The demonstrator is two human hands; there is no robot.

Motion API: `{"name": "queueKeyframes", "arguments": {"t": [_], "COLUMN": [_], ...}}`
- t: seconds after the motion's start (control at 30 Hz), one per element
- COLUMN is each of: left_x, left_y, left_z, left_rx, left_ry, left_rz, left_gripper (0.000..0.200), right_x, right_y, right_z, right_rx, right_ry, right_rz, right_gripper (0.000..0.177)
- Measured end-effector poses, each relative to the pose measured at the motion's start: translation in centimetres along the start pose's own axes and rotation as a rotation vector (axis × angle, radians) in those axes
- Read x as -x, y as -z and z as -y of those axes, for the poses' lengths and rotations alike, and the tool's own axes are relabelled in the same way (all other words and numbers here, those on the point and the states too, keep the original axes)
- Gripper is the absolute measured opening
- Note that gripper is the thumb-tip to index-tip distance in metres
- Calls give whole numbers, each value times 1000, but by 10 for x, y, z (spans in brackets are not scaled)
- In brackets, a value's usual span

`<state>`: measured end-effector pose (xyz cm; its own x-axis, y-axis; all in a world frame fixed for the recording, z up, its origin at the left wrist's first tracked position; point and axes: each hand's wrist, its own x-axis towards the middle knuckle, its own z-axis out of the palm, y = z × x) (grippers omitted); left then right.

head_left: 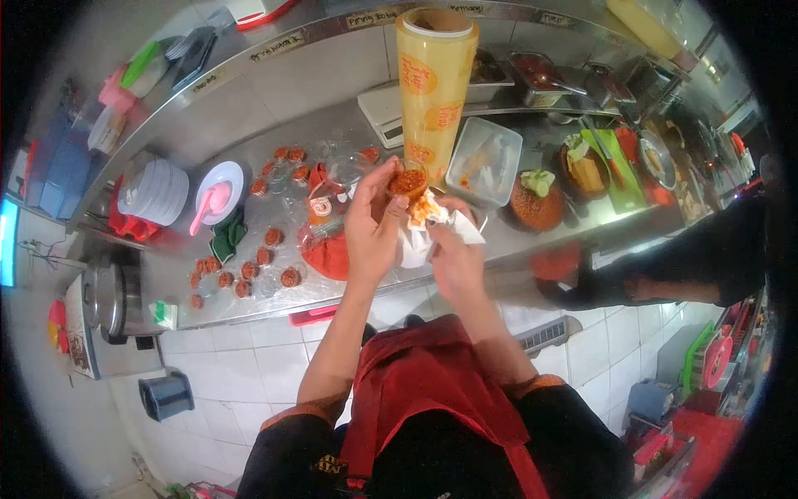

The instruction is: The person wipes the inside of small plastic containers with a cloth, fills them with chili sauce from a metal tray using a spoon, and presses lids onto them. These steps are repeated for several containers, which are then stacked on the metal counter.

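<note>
A small clear cup of red chili sauce [409,180] is gripped between the thumb and fingers of my left hand [371,220], above the counter's front part. My right hand [459,262] clutches a crumpled white tissue [416,245] with orange stains, held against or just beside the cup. Behind both hands stands a tall roll of plastic wrap [434,87]. Several similar sauce cups [249,269] are spread over the steel counter [332,293] to the left. A red cloth [327,258] lies near my left wrist.
Right of the roll are a clear plastic tub [485,162], a bowl of reddish paste [534,208] and a green cutting board [619,179]. Another person's arm [673,287] reaches in from the right. At left are stacked plates [155,191] and a pink spoon [214,201] on a white plate.
</note>
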<state>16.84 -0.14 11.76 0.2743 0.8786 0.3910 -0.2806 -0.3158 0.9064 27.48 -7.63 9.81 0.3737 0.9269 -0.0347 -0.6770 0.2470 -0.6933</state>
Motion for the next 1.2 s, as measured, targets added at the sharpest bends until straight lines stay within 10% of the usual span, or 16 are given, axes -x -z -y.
{"name": "queueKeyframes", "arguments": {"t": [0.47, 0.9, 1.07, 1.2], "left_x": [6, 19, 27, 35], "left_y": [0, 20, 18, 22], "left_z": [-1, -30, -36, -33], "left_rx": [55, 63, 52, 47], "left_ry": [27, 120, 168, 104], "left_rz": [-51, 137, 158, 100], "left_gripper": [46, 78, 87, 87], "right_x": [-14, -44, -59, -55], "right_y": [-2, -14, -40, -36], "right_z": [-9, 60, 70, 61], "right_rx": [-484, 146, 862, 676], "right_ry": [-358, 69, 266, 84], "right_rz": [79, 45, 599, 442], "right_gripper": [41, 36, 31, 29]}}
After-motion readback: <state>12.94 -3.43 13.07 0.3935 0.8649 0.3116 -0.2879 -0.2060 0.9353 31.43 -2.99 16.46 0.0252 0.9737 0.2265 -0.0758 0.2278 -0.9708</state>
